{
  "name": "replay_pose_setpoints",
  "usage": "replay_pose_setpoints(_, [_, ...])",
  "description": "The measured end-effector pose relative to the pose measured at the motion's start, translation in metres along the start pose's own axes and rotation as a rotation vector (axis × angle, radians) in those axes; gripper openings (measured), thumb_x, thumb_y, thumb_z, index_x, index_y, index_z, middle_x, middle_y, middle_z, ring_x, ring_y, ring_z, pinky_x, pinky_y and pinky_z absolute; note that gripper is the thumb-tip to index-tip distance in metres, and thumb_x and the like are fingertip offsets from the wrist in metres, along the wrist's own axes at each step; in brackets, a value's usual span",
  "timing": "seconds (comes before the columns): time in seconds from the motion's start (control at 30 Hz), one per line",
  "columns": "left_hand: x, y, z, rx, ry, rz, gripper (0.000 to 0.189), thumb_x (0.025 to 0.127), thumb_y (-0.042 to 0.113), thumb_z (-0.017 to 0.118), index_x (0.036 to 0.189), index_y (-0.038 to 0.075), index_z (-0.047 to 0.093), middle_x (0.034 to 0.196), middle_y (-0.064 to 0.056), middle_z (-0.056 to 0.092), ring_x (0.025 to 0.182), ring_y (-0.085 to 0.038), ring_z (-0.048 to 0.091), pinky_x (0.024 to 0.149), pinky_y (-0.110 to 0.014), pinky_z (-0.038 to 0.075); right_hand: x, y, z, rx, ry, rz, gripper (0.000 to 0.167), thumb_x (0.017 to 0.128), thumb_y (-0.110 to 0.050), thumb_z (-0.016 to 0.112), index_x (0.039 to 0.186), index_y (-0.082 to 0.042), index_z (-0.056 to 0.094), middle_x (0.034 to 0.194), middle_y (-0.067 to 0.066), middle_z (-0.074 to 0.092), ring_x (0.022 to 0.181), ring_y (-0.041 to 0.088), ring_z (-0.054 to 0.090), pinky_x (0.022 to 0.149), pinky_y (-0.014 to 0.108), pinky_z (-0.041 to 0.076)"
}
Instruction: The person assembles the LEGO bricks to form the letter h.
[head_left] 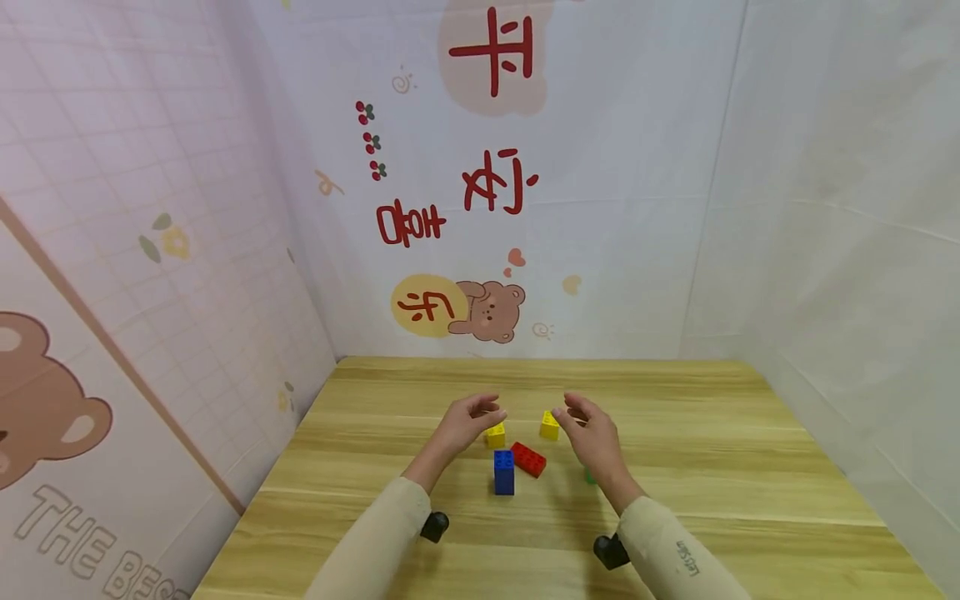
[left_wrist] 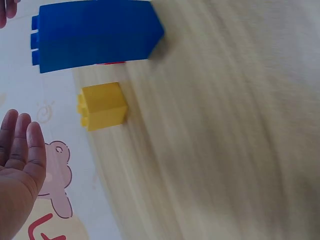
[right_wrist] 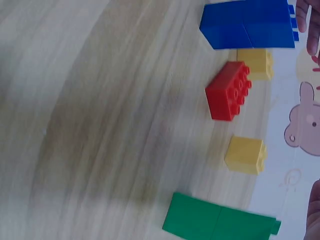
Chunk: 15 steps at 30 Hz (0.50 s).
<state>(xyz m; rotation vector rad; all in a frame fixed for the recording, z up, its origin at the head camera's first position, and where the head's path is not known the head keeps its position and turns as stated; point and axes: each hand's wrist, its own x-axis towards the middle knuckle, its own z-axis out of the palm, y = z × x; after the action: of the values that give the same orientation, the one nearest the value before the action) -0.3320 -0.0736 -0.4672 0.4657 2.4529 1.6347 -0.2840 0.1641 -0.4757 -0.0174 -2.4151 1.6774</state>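
Observation:
My left hand (head_left: pixel 467 423) hovers above the table beside a yellow block (head_left: pixel 495 436), holding nothing; its fingers look extended in the left wrist view. My right hand (head_left: pixel 594 431), also holding nothing, is raised near a second yellow block (head_left: pixel 550 426), fingers loosely bent. Between and nearer than the hands stands a blue stack (head_left: pixel 504 473) of toy building blocks, upright, with a seam across its middle in the right wrist view. Just behind it lies a red studded block (head_left: pixel 528 459), set at an angle. A green stack (right_wrist: pixel 218 218) stands under my right wrist, mostly hidden in the head view.
The blocks stand on a wood-grain table (head_left: pixel 360 400). White printed cloth (head_left: pixel 615 167) rises along its far edge, with more cloth on the left and right sides. Each wrist carries a small black device (head_left: pixel 611 552).

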Motion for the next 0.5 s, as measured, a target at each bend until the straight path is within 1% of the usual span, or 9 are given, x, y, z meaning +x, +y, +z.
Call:
replay_pose_setpoints(0.17, [-0.007, -0.011, -0.001, -0.021, -0.018, -0.008, 0.049, 0.095, 0.034, 0.069, 0.137, 0.01, 0.059, 0.122, -0.006, 0.064, 0.111, -0.024, 0.059, 0.093, -0.041, 0.051, -0.003, 0.002, 0.011, -0.012, 0.003, -0.007, 0.05, 0.097, -0.028, 0.067, 0.139, -0.003, 0.055, 0.139, 0.017, 0.055, 0.125, 0.035, 0.054, 0.095, 0.047, 0.05])
replay_pose_setpoints(0.37, [-0.016, -0.02, 0.003, -0.031, -0.045, -0.02, 0.048, 0.095, 0.031, 0.069, 0.137, 0.01, 0.059, 0.126, -0.013, 0.063, 0.113, -0.026, 0.059, 0.094, -0.045, 0.05, -0.011, 0.007, 0.025, -0.046, -0.002, 0.013, 0.052, 0.095, -0.029, 0.069, 0.138, -0.002, 0.056, 0.136, 0.018, 0.057, 0.118, 0.036, 0.059, 0.09, 0.045, 0.053])
replay_pose_setpoints(0.5, [-0.02, -0.027, 0.006, -0.041, -0.061, -0.035, 0.052, 0.093, 0.032, 0.071, 0.137, 0.007, 0.058, 0.126, -0.014, 0.063, 0.113, -0.026, 0.059, 0.094, -0.043, 0.05, -0.015, 0.013, 0.031, -0.076, -0.003, 0.02, 0.054, 0.094, -0.031, 0.07, 0.136, 0.001, 0.057, 0.134, 0.019, 0.059, 0.119, 0.036, 0.057, 0.093, 0.046, 0.051])
